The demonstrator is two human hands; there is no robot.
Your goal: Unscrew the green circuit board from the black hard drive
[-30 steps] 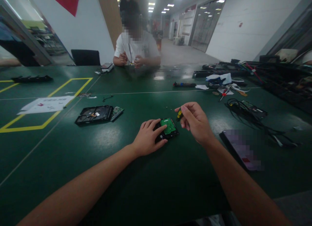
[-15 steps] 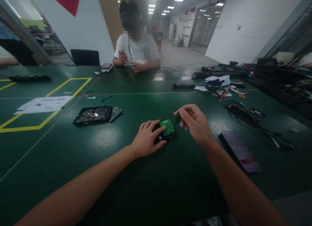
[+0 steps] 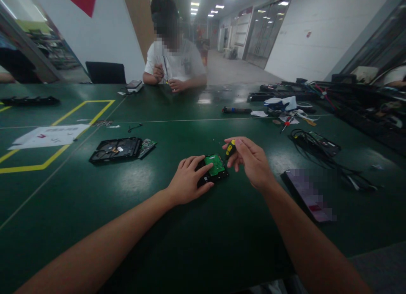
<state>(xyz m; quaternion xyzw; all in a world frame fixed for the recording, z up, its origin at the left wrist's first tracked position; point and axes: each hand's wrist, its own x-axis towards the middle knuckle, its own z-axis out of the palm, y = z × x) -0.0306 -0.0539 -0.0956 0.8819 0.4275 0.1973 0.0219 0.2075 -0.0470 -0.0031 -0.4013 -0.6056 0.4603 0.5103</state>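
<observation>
A small black hard drive (image 3: 213, 172) with a green circuit board on top lies on the green table (image 3: 190, 235) in front of me. My left hand (image 3: 187, 181) rests on its left side, fingers bent over the case, holding it down. My right hand (image 3: 249, 159) is closed on a yellow and black screwdriver (image 3: 231, 149), whose tip points down at the drive's right edge.
A larger opened drive (image 3: 116, 148) with a loose green board lies to the left. A phone (image 3: 308, 195) lies at the right, with cables (image 3: 320, 147) beyond it. Papers, tools and a yellow floor-tape frame (image 3: 57, 152) are further off. Another person (image 3: 173, 53) sits across the table.
The screwdriver handle has turned in my right fingers; the yellow end shows again. My left hand stays on the drive. The view has shifted slightly left.
</observation>
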